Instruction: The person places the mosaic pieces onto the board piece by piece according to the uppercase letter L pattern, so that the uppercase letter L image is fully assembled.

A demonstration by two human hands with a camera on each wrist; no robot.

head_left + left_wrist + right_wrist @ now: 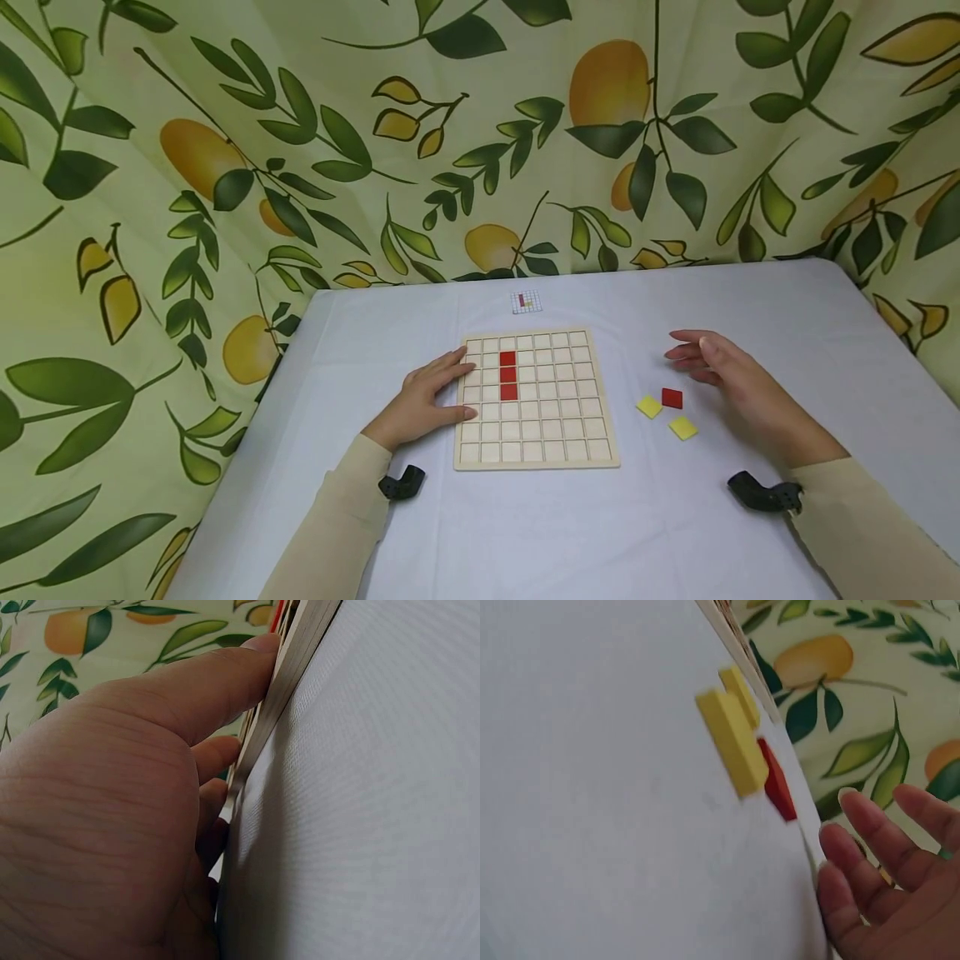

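- Your left hand (423, 402) lies flat on the white tablecloth (525, 533) against the left edge of the wooden grid board (536, 398); its fingers are straight and grip nothing; the fingertips reach onto the board's left frame; the left wrist view shows the thumb (202, 690) pressed along the board's side.
- Your right hand (731, 379) hovers open to the right of the board; its fingers (870, 832) are extended, slightly spread and hold nothing.
- Wooden grid board: a square tray of small cells, lying flat at the middle of the cloth; three red tiles (507, 375) fill a vertical run in its third column from the left, near the upper edge; the other cells show bare wood.
- Loose tiles lie on the cloth between the board and your right hand: one red tile (672, 398) nearest the fingers; one yellow tile (648, 407) just left of it; a second yellow tile (682, 428) just below them.
- Pattern card (526, 302): a small printed grid beyond the board's far edge; its detail is too small to read.
- Backdrop (480, 133): a curtain printed with lemons and green leaves, hanging around the table.
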